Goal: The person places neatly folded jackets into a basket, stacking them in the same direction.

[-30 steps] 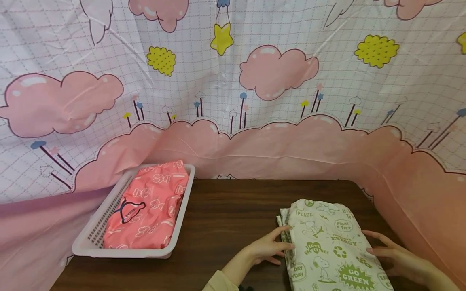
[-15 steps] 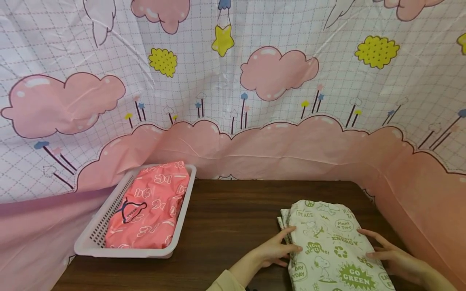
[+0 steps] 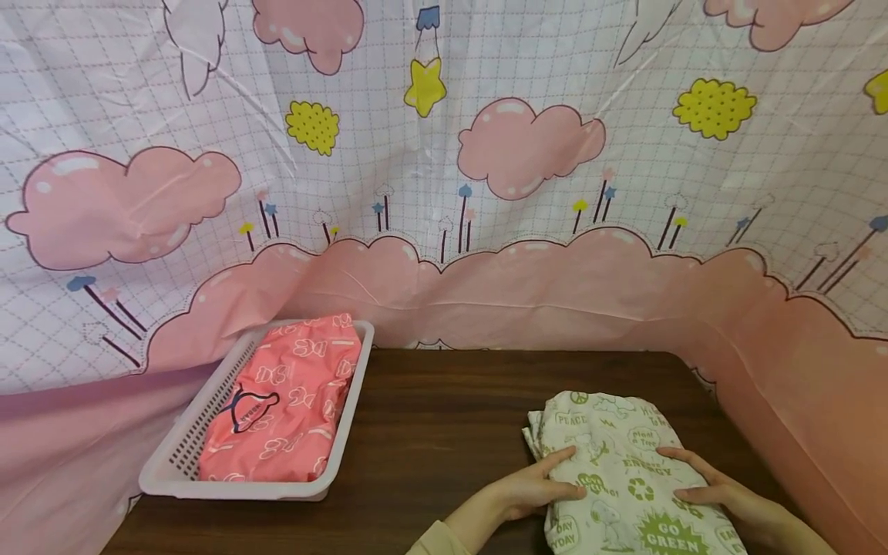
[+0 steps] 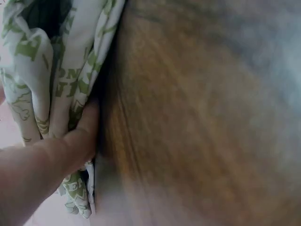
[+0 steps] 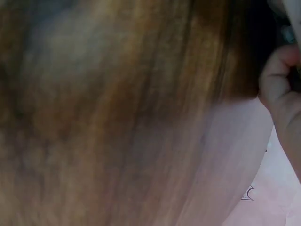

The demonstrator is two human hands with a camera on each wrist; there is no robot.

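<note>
A folded white cloth with green cartoon print (image 3: 620, 451) lies at the near right of the dark wooden table (image 3: 444, 416). My left hand (image 3: 537, 486) grips its left edge, thumb on top. In the left wrist view a finger (image 4: 77, 136) lies between the cloth (image 4: 33, 70) and the tabletop. My right hand (image 3: 714, 489) holds the right side, with its fingers spread over the top. The right wrist view is blurred and shows only a curled finger (image 5: 280, 80) at its edge. The cloth looks bunched between the two hands.
A white plastic basket (image 3: 347, 432) stands at the table's left and holds a folded pink printed garment (image 3: 284, 408). A pink and white cartoon-cloud curtain (image 3: 486, 193) closes off the back and both sides. Bare wood lies between the basket and the cloth.
Both hands have closed in over the folded cloth from its sides. The cloth has bunched and shifted slightly left. The basket has not moved.
</note>
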